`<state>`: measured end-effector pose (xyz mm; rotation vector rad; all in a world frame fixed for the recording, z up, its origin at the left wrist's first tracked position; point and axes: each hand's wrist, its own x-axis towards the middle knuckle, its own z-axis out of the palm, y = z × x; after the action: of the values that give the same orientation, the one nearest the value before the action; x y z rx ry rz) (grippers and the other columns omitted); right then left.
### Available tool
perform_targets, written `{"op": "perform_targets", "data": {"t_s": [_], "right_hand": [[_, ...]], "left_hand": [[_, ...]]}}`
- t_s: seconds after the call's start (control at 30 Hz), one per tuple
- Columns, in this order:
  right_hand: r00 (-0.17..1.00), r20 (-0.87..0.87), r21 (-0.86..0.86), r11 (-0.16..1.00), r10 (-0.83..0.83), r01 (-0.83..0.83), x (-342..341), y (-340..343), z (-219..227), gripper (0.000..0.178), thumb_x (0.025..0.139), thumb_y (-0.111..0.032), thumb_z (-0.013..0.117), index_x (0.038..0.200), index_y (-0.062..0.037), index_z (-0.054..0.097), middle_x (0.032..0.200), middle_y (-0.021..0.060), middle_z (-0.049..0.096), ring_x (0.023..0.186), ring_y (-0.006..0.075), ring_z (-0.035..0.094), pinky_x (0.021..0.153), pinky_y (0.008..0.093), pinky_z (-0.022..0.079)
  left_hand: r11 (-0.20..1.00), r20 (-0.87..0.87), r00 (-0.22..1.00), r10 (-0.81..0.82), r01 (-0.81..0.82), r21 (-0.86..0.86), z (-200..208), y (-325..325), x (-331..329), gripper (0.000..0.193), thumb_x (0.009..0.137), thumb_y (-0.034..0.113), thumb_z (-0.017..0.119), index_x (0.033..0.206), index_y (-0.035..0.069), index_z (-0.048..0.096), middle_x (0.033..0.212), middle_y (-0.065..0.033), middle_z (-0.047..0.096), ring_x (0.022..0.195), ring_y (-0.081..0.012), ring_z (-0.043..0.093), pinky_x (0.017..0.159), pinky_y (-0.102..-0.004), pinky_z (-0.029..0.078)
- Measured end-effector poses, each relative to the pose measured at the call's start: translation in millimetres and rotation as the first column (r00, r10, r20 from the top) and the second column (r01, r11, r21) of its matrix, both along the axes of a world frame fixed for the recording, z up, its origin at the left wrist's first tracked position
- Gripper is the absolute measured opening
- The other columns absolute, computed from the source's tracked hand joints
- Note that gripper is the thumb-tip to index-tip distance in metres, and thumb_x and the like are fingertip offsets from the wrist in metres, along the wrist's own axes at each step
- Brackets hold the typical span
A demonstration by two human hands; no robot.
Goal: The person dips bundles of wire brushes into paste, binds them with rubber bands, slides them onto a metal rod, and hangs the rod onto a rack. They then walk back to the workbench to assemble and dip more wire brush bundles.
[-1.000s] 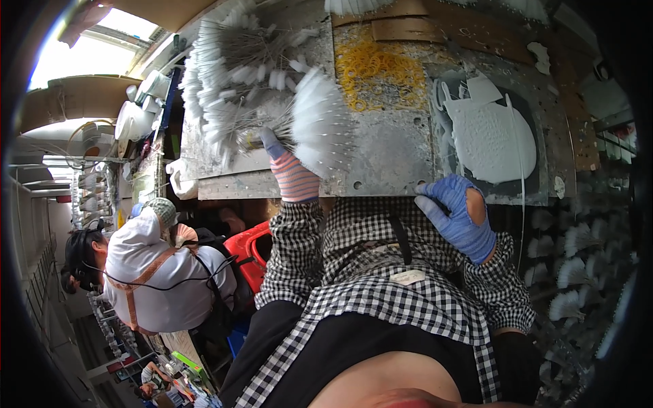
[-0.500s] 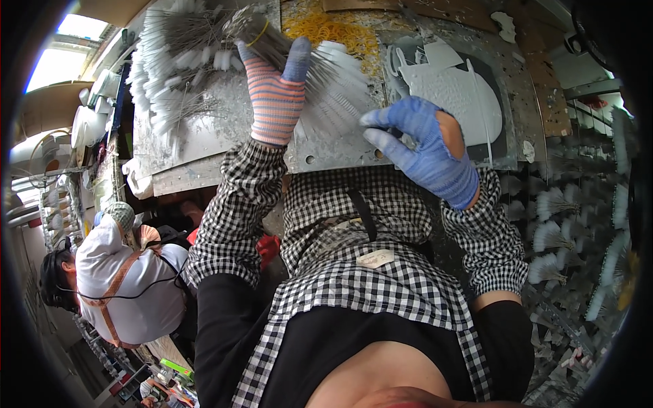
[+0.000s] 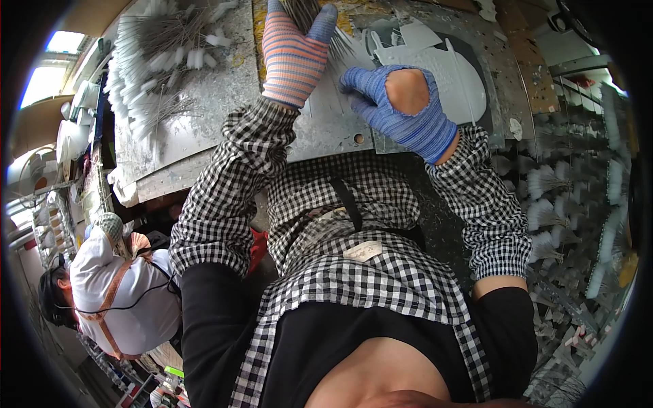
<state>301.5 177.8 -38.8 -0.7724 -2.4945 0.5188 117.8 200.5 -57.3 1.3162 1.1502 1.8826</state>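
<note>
One dark board (image 3: pixel 469 53) bears white paste (image 3: pixel 442 83) beside the right hand (image 3: pixel 401 105).

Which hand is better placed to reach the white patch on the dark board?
Right, most likely: the right hand is close beside the white patch. The left hand is farther away and holds a bundle of thin grey stems. Whether the right grips anything is unclear.

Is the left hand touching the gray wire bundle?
Touching: the head view shows the left hand holding the gray wire bundle between its thumb and fingers.
</note>
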Motion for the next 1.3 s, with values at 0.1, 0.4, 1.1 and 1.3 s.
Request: {"op": "perform_targets", "data": {"t_s": [0.1,0.4,1.1,1.3], "right_hand": [[0.999,0.026,0.039,0.999,-0.019,0.018,9.9,1.0,5.3,0.024,0.085,-0.026,0.075,0.102,-0.0095,0.076,0.082,0.0103,0.075,0.067,0.0231,0.072,0.065,0.0316,0.058],[0.922,0.223,0.079,0.949,-0.316,0.306,39.4,26.6,-3.0,0.025,0.085,-0.033,0.073,0.103,-0.0151,0.075,0.078,0.0020,0.075,0.065,0.0183,0.071,0.066,0.0337,0.057],[0.964,0.163,0.135,0.973,-0.208,0.188,104.3,120.7,-125.7,0.033,0.092,-0.031,0.058,0.120,-0.0144,0.065,0.124,0.0136,0.064,0.118,0.0326,0.058,0.102,0.0438,0.047],[0.859,0.310,0.069,0.911,-0.407,0.407,112.2,125.1,-147.6,0.037,0.092,-0.044,0.065,0.109,-0.0106,0.071,0.101,0.0085,0.075,0.091,0.0214,0.072,0.084,0.0337,0.057]], "left_hand": [[0.998,-0.085,0.995,-0.051,0.052,0.018,20.7,2.4,10.3,0.051,0.095,-0.001,0.061,0.141,-0.002,0.039,0.132,-0.0112,0.057,0.118,-0.0170,0.054,0.100,-0.0284,0.043],[1.000,-0.276,0.961,-0.030,0.029,-0.007,-6.5,46.0,44.3,0.045,0.093,-0.002,0.062,0.134,0.000,0.045,0.116,-0.0108,0.062,0.101,-0.0174,0.058,0.090,-0.0287,0.048],[0.916,-0.955,0.064,0.289,0.270,0.295,-8.5,79.0,100.8,0.030,0.076,0.026,0.070,0.106,0.026,0.068,0.100,-0.0060,0.061,0.100,-0.0273,0.061,0.079,-0.0427,0.049],[0.929,-0.978,0.098,0.184,0.308,0.206,-6.1,79.9,102.7,0.026,0.079,0.024,0.067,0.105,0.025,0.069,0.099,-0.0068,0.061,0.098,-0.0275,0.061,0.081,-0.0423,0.049]]}}
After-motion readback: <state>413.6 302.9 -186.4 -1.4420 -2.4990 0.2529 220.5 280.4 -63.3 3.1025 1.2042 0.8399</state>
